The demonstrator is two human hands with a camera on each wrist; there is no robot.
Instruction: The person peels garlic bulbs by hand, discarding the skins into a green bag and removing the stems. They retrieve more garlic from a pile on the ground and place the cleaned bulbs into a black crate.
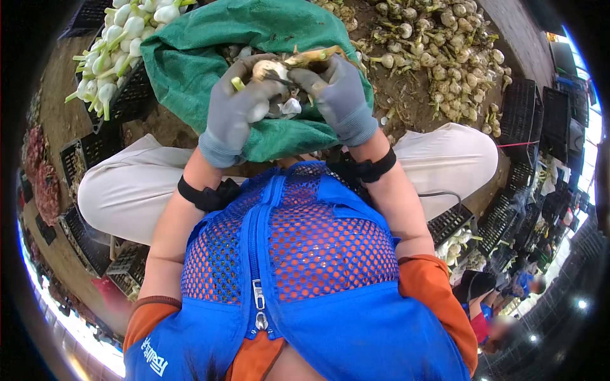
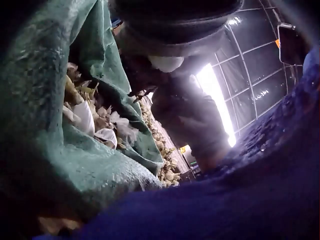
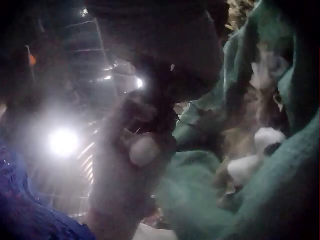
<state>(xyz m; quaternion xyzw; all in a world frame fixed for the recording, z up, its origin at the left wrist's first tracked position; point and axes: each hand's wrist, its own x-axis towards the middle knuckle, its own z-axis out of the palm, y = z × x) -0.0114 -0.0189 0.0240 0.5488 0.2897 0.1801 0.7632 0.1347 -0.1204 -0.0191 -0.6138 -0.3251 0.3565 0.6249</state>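
Both gloved hands are over an open green sack [image 1: 190,82] in the head view. The left hand [image 1: 234,114] grips a garlic bulb [image 1: 269,70] in its fingers, and a second white bulb [image 1: 257,112] shows against its palm. Curled round the bulb's stalk [image 1: 311,57] is the right hand [image 1: 340,98]. Loose skins [image 1: 291,106] lie between the hands; more skins [image 2: 85,117] fill the sack's mouth in the left wrist view. The right wrist view is blurred, with the left hand [image 3: 120,175] and a pale bulb [image 3: 144,150] in it.
A black crate [image 1: 130,95] heaped with white garlic [image 1: 121,38] stands at the upper left. Unpeeled bulbs [image 1: 451,57] lie piled on the ground at the upper right. Further black crates [image 1: 521,117] line the right side. The person's knees [image 1: 445,159] flank the sack.
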